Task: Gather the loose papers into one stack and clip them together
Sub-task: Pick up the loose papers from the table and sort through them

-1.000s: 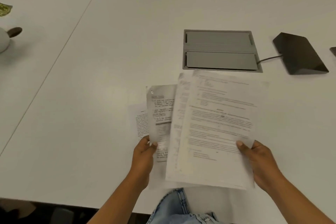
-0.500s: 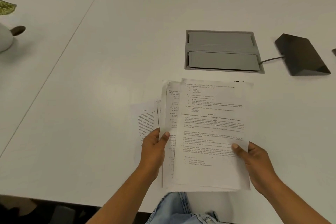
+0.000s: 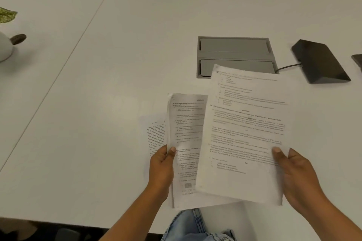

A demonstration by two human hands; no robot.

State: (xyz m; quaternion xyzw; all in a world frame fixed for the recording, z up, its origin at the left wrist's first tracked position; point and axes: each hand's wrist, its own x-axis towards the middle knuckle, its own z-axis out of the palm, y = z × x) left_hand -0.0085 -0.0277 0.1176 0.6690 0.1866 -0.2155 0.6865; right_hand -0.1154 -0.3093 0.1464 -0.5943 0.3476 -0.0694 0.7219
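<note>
At the far left edge of the white tabletop stand a white rounded pot, cut off by the frame, a brown spoon-like piece sticking out beside it, and a green leaf above. A seam line runs diagonally across the tabletop.

Near the front edge, 1 printed flat sheet lies on the tabletop, partly covered. The left hand pinches the left edge of the middle sheet, thumb on top, fingers hidden underneath. Overlapping that on its right is the top sheet, tilted slightly clockwise and held by the right hand at its right edge, thumb pressed on the print. Whether more pages lie under it cannot be told. The 2 hands are apart, each clamped on its own paper, the pages fanned rather than squared.

Behind the papers sits a grey cable hatch, its near corner hidden by the top sheet. To its right rests a black wedge-shaped device with a cable leading toward the hatch. Blue jeans show below the tabletop edge.
</note>
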